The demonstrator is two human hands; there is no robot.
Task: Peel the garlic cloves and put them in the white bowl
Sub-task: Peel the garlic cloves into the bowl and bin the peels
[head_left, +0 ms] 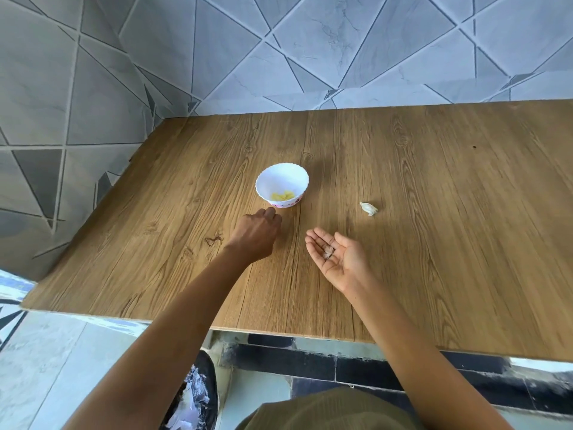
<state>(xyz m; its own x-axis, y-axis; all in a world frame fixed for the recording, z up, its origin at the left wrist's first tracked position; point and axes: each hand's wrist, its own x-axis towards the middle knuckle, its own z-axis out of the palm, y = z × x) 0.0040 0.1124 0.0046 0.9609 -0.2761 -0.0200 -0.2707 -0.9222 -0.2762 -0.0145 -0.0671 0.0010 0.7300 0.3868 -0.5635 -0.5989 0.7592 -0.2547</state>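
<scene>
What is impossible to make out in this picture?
- Head view: the left hand shows its back, hiding its fingertips and anything they pinch.
- Peeled cloves in the white bowl: too small and blurred to count.
- Bin: cut off by the bottom edge.

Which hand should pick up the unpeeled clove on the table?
Right, probably. The right hand lies open nearest the unpeeled clove, though peel scraps sit in its palm. The left hand is over by the white bowl.

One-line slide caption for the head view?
Open right hand carries garlic skin; left hand before white bowl; unpeeled clove nearby.
</scene>
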